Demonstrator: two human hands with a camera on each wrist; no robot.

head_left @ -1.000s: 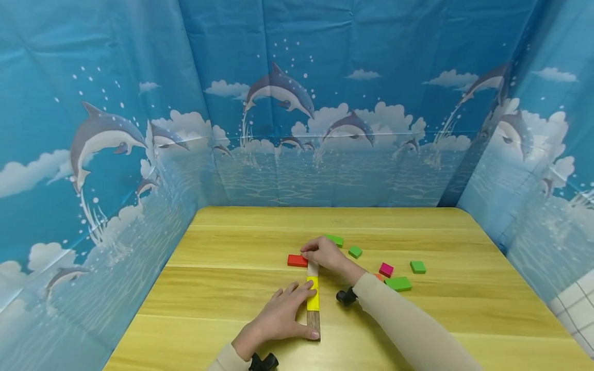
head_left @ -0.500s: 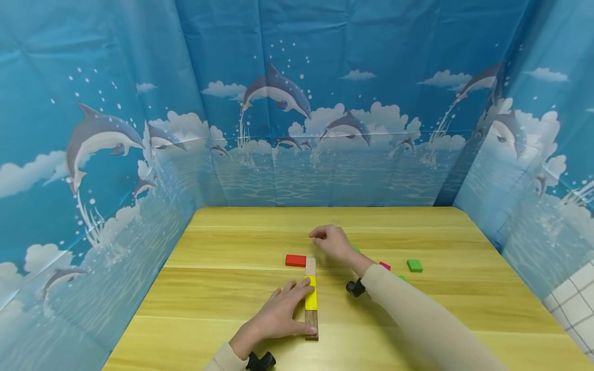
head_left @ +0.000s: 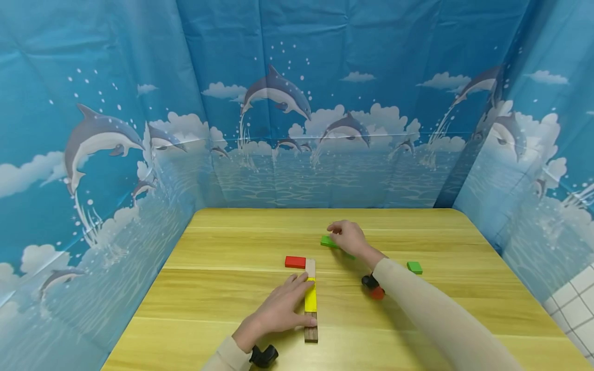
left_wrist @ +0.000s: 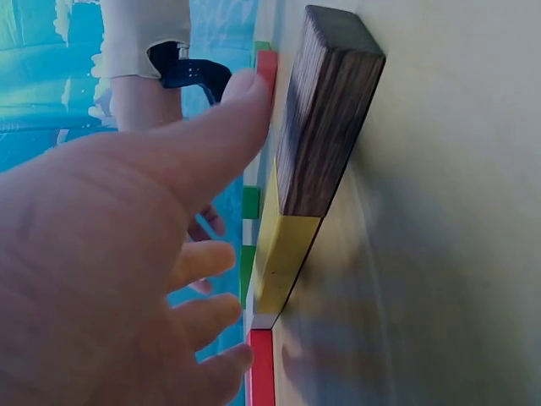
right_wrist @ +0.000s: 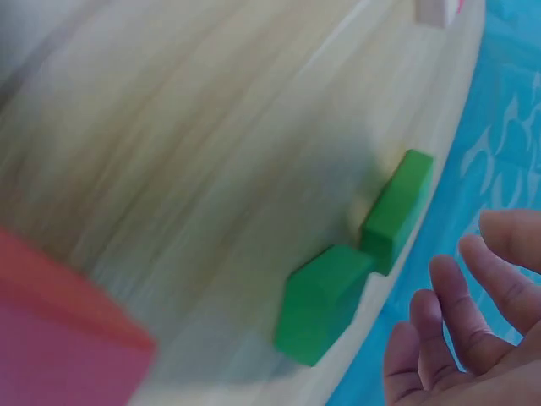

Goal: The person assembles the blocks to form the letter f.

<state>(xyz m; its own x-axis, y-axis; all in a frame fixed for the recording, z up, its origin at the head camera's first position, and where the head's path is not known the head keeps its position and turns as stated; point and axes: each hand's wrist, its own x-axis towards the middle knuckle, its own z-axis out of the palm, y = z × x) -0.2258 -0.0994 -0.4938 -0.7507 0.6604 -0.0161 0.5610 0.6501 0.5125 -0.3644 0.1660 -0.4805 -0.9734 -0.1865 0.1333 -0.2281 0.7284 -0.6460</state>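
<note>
A straight row on the table is made of a dark brown wooden block (head_left: 311, 334), a yellow stretch of block (head_left: 310, 299) and a pale block (head_left: 310, 267). At its far end a red block (head_left: 295, 262) lies crosswise, pointing left. My left hand (head_left: 282, 306) rests along the row's left side, fingers spread near the yellow part and thumb by the dark block; contact is hard to tell. Over the green oblong block (head_left: 327, 241) hovers my right hand (head_left: 351, 238), its fingers loosely bent around nothing. The right wrist view shows a smaller green block (right_wrist: 325, 300) beside the oblong one.
Farther right lies another green block (head_left: 414, 267). An orange-red block (head_left: 377, 293) is partly covered by the right wrist's black camera mount (head_left: 369, 281). A dolphin-print curtain (head_left: 306, 175) stands behind the wooden table (head_left: 223, 288).
My right hand has left the far end of the row by the red block, lifted, and moved right to the green blocks. The left hand stays by the row.
</note>
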